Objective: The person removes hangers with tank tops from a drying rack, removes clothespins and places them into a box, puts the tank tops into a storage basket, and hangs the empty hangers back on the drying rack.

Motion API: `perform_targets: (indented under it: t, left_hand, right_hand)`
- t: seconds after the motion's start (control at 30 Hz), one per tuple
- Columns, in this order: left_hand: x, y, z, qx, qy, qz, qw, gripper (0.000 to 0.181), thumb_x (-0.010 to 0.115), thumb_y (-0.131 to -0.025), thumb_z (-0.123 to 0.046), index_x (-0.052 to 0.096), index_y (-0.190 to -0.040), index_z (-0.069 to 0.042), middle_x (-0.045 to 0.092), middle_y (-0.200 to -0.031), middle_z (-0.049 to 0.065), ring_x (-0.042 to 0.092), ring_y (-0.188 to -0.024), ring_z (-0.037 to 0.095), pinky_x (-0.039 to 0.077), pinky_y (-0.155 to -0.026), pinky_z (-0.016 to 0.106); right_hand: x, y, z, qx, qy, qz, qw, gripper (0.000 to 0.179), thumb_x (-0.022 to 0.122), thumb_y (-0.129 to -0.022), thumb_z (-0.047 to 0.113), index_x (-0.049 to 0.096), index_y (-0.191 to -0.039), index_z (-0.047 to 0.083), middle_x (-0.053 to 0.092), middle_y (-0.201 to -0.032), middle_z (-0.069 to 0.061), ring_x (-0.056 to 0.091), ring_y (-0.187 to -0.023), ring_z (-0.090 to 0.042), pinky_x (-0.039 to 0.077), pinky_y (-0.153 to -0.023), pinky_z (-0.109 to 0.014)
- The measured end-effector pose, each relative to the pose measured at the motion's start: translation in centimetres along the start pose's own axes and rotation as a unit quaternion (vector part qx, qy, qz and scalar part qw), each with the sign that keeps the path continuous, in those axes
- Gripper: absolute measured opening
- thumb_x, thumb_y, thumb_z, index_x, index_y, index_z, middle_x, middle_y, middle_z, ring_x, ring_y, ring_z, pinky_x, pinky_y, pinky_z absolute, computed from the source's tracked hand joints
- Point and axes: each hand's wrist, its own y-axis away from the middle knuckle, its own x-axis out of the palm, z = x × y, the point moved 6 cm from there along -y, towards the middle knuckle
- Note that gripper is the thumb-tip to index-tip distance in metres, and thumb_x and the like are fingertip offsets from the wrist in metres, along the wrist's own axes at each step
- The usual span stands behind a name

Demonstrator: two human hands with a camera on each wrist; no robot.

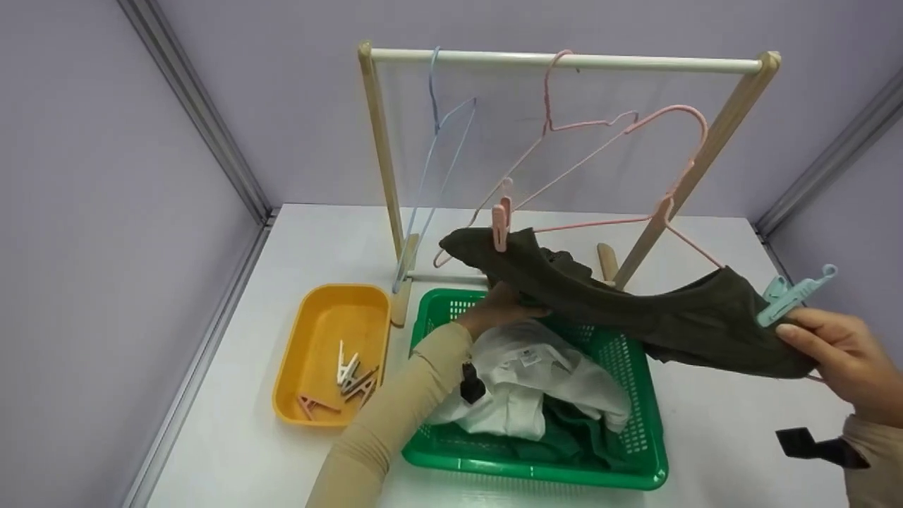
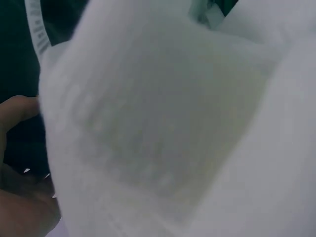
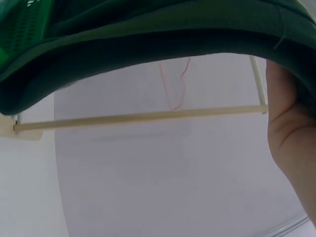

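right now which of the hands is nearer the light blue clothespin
Right. The right hand pinches the dark garment just beside the light blue clothespin; the left hand is farther left, over the green basket.

Pale lilac-grey walls [image 1: 282, 85], grey corner strips [image 1: 199, 106], and a white surface [image 1: 240, 367], apparently a tabletop

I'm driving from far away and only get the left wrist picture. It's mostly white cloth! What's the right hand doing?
Observer: The right hand is gripping one end of a dark green cloth.

Operator: Ooh! Is anything clipped on that?

Observer: Yes, a pink peg and a light blue peg.

Operator: And where's my white cloth sitting?

Observer: The white cloth lies in a green basket.
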Motion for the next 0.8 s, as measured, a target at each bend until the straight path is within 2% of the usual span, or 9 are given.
perform_targets:
  t: [0.1,0.27,0.37,0.5,0.57,0.63,0.7,0.8]
  left_hand:
    - [0.8,0.2,-0.4,-0.002,-0.012,0.018,0.9998,0.07,0.075,-0.083,-0.022,0.04,-0.143,-0.012,0.047,-0.148,0.007,0.043,-0.137,0.02,0.032,-0.12,0.037]
    - [2.8,0.6,-1.2,-0.024,-0.001,0.061,0.9979,0.074,0.079,-0.078,-0.026,0.041,-0.141,-0.018,0.046,-0.148,0.002,0.043,-0.138,0.018,0.032,-0.119,0.032]
    - [3.7,0.8,-1.1,-0.042,0.023,0.074,0.9961,0.074,0.08,-0.078,-0.028,0.041,-0.141,-0.022,0.043,-0.151,-0.001,0.039,-0.141,0.015,0.029,-0.12,0.032]
    - [4.0,0.6,-0.8,-0.052,0.083,0.07,0.9927,0.061,0.079,-0.079,-0.022,0.051,-0.133,-0.024,0.049,-0.143,-0.006,0.044,-0.135,0.01,0.032,-0.118,0.03]
    - [4.1,0.4,-0.7,-0.052,0.09,0.068,0.9923,0.05,0.078,-0.081,-0.023,0.056,-0.126,-0.023,0.055,-0.135,-0.007,0.05,-0.126,0.007,0.037,-0.113,0.027]
    - [4.2,0.2,-0.8,-0.042,0.086,0.061,0.9935,0.035,0.074,-0.085,-0.026,0.06,-0.117,-0.019,0.06,-0.122,-0.005,0.054,-0.113,0.005,0.042,-0.105,0.023]
    - [4.1,0.0,-0.9,-0.027,0.053,0.042,0.9973,0.024,0.069,-0.089,-0.031,0.061,-0.106,-0.016,0.06,-0.109,-0.006,0.055,-0.1,0.003,0.043,-0.096,0.018]
    - [3.7,-0.3,-1.0,-0.011,0.025,0.008,0.9996,0.018,0.057,-0.096,-0.033,0.058,-0.095,-0.015,0.055,-0.099,-0.006,0.051,-0.091,0.002,0.041,-0.089,0.015]
  right_hand:
    - [0.7,-0.7,0.3,-0.015,-0.016,0.03,0.9993,0.04,0.031,-0.086,-0.029,0.061,-0.083,-0.003,0.063,-0.07,0.008,0.06,-0.058,0.003,0.031,-0.04,-0.028]
    - [1.8,-1.7,0.3,-0.029,-0.082,0.073,0.9935,0.043,0.025,-0.086,-0.031,0.061,-0.09,-0.007,0.068,-0.078,0.006,0.066,-0.067,0.003,0.035,-0.039,-0.028]
    - [2.7,-1.9,0.1,-0.022,-0.09,0.082,0.9923,0.043,0.024,-0.086,-0.031,0.06,-0.089,-0.007,0.067,-0.076,0.006,0.062,-0.058,0.0,0.031,-0.036,-0.029]
    - [3.7,-2.1,0.0,-0.026,-0.073,0.084,0.9934,0.041,0.026,-0.085,-0.031,0.058,-0.084,-0.005,0.058,-0.067,0.008,0.043,-0.044,-0.012,0.022,-0.032,-0.029]
    - [4.1,-2.2,-0.1,-0.034,-0.075,0.079,0.9935,0.04,0.027,-0.085,-0.03,0.059,-0.085,-0.006,0.058,-0.068,0.006,0.044,-0.045,-0.013,0.023,-0.033,-0.029]
    - [4.5,-2.5,-0.3,-0.04,-0.081,0.078,0.9929,0.038,0.028,-0.086,-0.03,0.058,-0.084,-0.006,0.056,-0.067,0.004,0.046,-0.047,-0.01,0.024,-0.035,-0.029]
    - [4.7,-2.6,-0.6,-0.037,-0.079,0.078,0.9931,0.038,0.028,-0.086,-0.029,0.058,-0.085,-0.005,0.057,-0.069,0.006,0.053,-0.052,-0.005,0.026,-0.037,-0.03]
    - [4.9,-2.7,-1.0,-0.03,-0.093,0.083,0.9917,0.039,0.027,-0.087,-0.028,0.058,-0.086,-0.005,0.059,-0.072,0.006,0.059,-0.059,-0.001,0.032,-0.039,-0.029]
